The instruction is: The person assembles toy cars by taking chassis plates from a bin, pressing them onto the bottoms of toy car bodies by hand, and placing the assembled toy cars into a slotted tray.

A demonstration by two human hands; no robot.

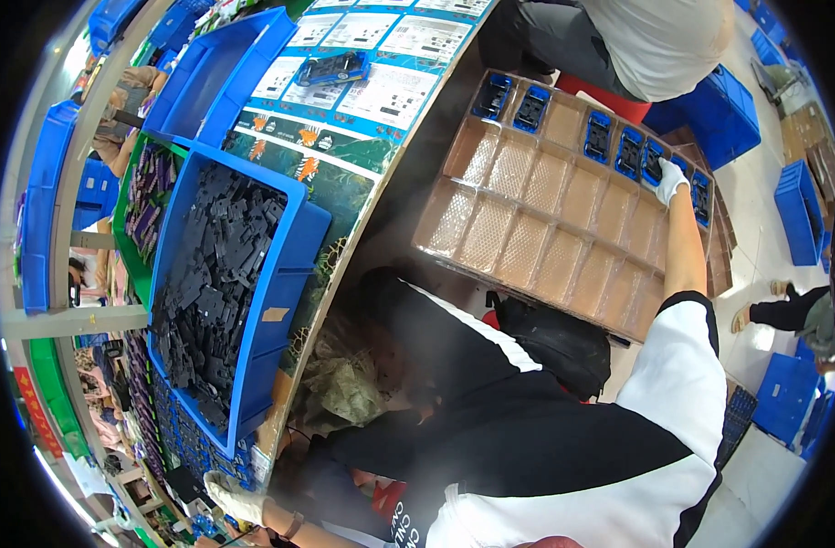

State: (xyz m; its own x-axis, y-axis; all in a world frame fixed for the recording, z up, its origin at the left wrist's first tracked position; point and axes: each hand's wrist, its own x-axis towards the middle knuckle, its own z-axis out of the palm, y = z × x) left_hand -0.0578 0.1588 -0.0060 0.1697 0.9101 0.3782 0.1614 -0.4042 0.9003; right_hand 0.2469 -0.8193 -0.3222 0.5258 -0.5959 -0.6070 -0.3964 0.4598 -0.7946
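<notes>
Reaching to the upper right of the frame, the right hand (673, 183), in a white glove, has its fingers on a black piece with blue edges (652, 164). The fingers are bent, but I cannot tell if they grip the piece. It sits in the top row of a brown tray (586, 192) with many boxes. More blue and black pieces (531, 110) sit in that same row.

The left hand (235, 499), also in a white glove, is at the lower left, just beside some dark blue pieces (241, 461). I cannot tell how far open it is, or if it has hold of anything.

At the left, a big blue bin (289, 274) is full of flat black bits (212, 274). At the top, one blue and black thing (333, 68) lies on printed sheets (372, 91). At the upper right is a person in a white top (659, 41).
</notes>
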